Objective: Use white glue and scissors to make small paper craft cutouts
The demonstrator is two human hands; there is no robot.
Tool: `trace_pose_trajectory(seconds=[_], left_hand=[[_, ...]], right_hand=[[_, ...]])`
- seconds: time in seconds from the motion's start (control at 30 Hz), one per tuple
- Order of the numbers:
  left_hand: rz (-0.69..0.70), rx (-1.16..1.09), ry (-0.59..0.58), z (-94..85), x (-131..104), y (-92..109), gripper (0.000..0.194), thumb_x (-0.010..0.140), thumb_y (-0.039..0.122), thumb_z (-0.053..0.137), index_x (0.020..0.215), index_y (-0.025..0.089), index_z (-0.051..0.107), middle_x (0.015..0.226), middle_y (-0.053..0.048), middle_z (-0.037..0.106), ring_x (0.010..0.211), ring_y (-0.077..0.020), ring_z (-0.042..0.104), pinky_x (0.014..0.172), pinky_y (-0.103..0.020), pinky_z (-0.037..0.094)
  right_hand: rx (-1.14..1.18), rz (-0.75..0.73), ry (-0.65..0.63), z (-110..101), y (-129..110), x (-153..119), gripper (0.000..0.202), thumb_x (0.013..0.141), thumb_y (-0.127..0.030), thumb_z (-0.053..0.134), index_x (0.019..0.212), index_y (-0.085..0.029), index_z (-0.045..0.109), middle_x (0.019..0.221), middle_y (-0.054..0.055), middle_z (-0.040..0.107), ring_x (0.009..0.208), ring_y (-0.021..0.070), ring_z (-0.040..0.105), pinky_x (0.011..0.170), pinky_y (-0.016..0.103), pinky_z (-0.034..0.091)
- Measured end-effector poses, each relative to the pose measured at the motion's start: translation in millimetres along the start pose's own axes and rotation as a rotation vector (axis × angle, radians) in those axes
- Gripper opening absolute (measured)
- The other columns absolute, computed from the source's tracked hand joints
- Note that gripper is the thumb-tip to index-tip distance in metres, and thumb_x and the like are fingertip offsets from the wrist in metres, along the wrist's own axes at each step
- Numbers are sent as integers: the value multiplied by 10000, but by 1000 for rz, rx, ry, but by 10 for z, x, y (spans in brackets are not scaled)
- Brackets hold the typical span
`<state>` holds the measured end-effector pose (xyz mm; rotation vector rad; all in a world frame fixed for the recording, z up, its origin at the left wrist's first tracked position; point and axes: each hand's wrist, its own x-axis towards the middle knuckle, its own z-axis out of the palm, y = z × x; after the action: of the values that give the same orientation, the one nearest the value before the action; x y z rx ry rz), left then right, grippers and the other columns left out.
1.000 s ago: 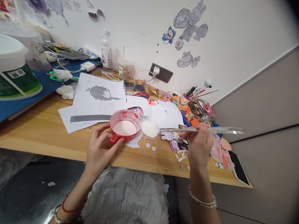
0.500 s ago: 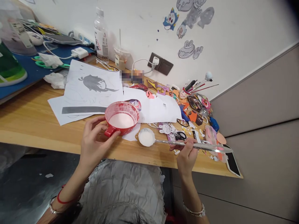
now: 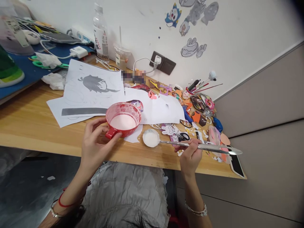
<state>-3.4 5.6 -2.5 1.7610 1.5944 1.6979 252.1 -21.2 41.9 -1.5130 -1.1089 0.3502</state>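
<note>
My left hand (image 3: 97, 139) grips a red cup (image 3: 122, 132) by its short handle, thumb on one side and fingers round the other. White powder or liquid (image 3: 123, 122) lies in the cup, and pale residue coats its inner wall. In my right hand (image 3: 191, 155) is a long-handled metal ladle (image 3: 166, 142), held level by the middle of its handle. Its bowl (image 3: 151, 138) contains a white substance and sits just to the right of the cup, apart from it. Both cup and ladle are above the near part of the wooden desk (image 3: 78, 137).
Sheets of paper, one with a grey drawing (image 3: 92, 83), lie behind the cup. Paper scraps, scissors (image 3: 183, 136) and a pen holder (image 3: 187, 93) crowd the right side. A bottle (image 3: 101, 38) and a plastic cup (image 3: 121, 57) stand by the wall. A tablet-like device (image 3: 237, 164) lies at the right end.
The ladle has moved slightly to the right, away from the cup, with its handle end a little higher. My left hand and the cup have barely moved.
</note>
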Motion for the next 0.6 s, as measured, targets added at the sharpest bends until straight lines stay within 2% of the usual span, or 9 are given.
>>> trace_pose_trajectory(seconds=[0.17, 0.3, 0.4, 0.6], left_hand=[[-1, -4, 8, 3, 3, 6, 160, 703, 272, 697, 718, 222, 546, 1083, -49, 517, 1055, -232, 517, 931, -460, 452], [-9, 1, -5, -1, 0, 14, 152, 710, 270, 689, 714, 223, 545, 1089, -52, 514, 1061, -241, 516, 932, -469, 452], [-20, -1, -10, -3, -3, 14, 148, 713, 266, 686, 714, 224, 544, 1092, -54, 511, 1062, -240, 516, 936, -466, 452], [-30, 0, -14, -3, -4, 23, 154, 713, 269, 688, 717, 226, 540, 1094, -55, 510, 1073, -241, 510, 940, -471, 448]], right_hand=[[33, 29, -41, 35, -23, -12, 298, 896, -483, 322, 775, -213, 357, 491, -37, 566, 397, 130, 540, 427, 251, 460], [70, 44, 60, 33, -36, 58, 281, 897, -462, 319, 771, -215, 361, 495, -30, 578, 381, 129, 535, 421, 257, 462], [115, 50, 140, -46, -35, 135, 237, 889, -435, 341, 797, -217, 357, 478, -47, 561, 363, 126, 523, 400, 247, 439], [87, 62, 182, -250, 9, 147, 218, 886, -422, 348, 791, -227, 363, 477, -54, 555, 357, 139, 516, 390, 261, 437]])
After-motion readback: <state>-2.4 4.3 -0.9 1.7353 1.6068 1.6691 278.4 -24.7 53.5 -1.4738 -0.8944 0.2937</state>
